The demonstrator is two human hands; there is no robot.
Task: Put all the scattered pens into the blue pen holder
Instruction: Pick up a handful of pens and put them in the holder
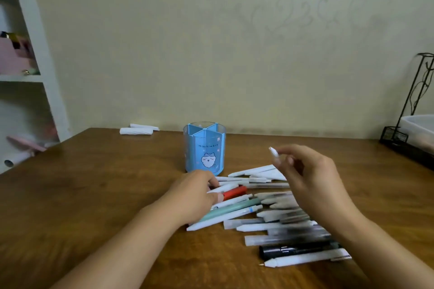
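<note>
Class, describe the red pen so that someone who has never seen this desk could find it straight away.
Start at the blue pen holder standing near the back of the wooden table. Just in front of it lies a heap of pens; the red pen is at the heap's near-left edge, touching the left hand. It is the only red one among white, grey, green and black neighbours.

Blue pen holder with a white cat print; red pen among white pens.

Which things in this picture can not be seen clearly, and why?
- Pens under the right hand: head view, hidden by hand and wrist, blurred.
- White pen in its grip: only the tip shows.
- Blue pen holder inside: rim hides the compartment bottoms.
- Shelf items: blurred, cut by left edge.
</note>
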